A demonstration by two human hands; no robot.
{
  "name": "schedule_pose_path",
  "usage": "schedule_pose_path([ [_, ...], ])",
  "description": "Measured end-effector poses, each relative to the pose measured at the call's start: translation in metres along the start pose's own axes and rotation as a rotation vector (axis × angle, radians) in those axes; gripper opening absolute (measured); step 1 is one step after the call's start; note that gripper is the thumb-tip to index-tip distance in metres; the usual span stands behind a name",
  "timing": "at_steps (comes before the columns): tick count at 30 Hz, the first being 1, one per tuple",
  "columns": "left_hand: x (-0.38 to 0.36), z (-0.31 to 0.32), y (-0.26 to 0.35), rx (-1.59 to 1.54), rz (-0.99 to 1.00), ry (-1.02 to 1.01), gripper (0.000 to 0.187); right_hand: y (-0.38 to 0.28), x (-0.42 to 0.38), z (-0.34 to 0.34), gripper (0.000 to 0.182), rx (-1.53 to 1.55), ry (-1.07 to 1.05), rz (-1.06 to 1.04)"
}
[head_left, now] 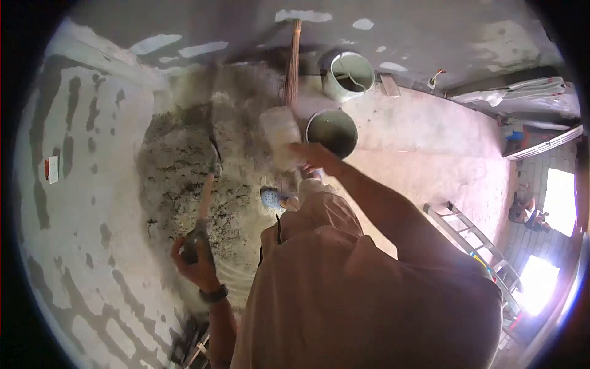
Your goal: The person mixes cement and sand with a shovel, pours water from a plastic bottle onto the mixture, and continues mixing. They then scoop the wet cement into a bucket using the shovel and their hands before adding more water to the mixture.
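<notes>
My left hand (198, 265), with a dark band on its wrist, is closed around the grey lower end of a long-handled tool (206, 200). The tool's curved, thin head (216, 161) lies over the rough grey mix (178, 184) on the floor. Motion blurs my right hand (312, 157), which is closed on a whitish container (279, 132) beside the dark bucket; the fingers are partly hidden. A blue patterned slipper (270, 198) shows on a foot at the edge of the mix.
Upright bristles of a broom (293, 67) rest near the wall. Beside it stand a white bucket (349, 76) and a dark open bucket (332, 132). A ladder (470, 237) is at the right. Farther off, a person (528, 213) is near bright openings. A patched wall (80, 184) borders the left.
</notes>
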State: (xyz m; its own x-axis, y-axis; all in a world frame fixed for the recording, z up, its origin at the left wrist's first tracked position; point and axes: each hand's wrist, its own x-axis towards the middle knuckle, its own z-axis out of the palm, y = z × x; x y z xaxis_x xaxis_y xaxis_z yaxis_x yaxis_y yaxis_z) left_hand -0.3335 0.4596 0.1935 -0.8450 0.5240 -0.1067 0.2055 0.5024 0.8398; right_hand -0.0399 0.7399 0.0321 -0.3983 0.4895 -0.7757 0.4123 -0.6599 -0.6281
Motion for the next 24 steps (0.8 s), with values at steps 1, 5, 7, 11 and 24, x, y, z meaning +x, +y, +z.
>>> schedule_pose_path([
  [1,0.012,-0.01,-0.019,0.165,0.223,0.012,0.044,0.009,0.025,-0.027,0.064,-0.075,0.044,0.085],
  [5,0.048,-0.028,-0.027,0.425,0.324,0.081,0.029,0.039,0.117,-0.127,0.073,-0.272,0.078,-0.16],
  [7,0.068,-0.03,-0.022,0.399,0.155,0.108,0.03,0.022,0.167,-0.16,0.073,-0.225,0.283,0.056],
  [11,0.101,-0.045,-0.035,0.399,0.139,0.13,0.034,0.031,0.212,-0.19,0.055,-0.209,0.782,-0.073],
  [24,0.161,0.016,0.007,1.73,0.566,0.416,0.028,0.348,0.44,-0.177,0.038,-0.927,0.259,0.304],
])
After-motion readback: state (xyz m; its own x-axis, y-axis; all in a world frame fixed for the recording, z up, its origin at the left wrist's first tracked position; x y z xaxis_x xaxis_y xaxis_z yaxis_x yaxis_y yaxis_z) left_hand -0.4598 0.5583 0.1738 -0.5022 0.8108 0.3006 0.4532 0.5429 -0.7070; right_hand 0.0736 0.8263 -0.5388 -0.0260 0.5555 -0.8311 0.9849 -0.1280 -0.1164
